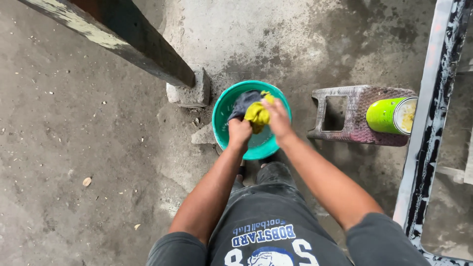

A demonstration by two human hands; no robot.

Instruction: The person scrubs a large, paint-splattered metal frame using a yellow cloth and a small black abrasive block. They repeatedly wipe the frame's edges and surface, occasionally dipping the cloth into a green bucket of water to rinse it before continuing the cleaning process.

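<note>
I look down and take the green basin (224, 106) on the concrete floor (88, 148) as my landmark. Both hands are over it. My left hand (239, 132) is clenched on the near end of a wet cloth (256, 114), which is yellow with a dark grey part toward the far rim of the basin. My right hand (277, 118) is also closed on the yellow part of this cloth, from the right side. The cloth is held above the inside of the basin, between the two hands; I cannot tell if its lower end touches the bottom.

Just left of the basin, at its far side, a concrete block (189, 91) stands on the floor, and a dark slanted beam (123, 37) goes into this block. A broken piece of concrete (204, 135) lies against the left rim of the basin. To the right of the basin, a little apart, a low purple-grey stool (345, 113) lies, and a green can (389, 116) rests on its right end, on its side. Further right of the basin is a long painted frame (433, 98), stained black and white.
</note>
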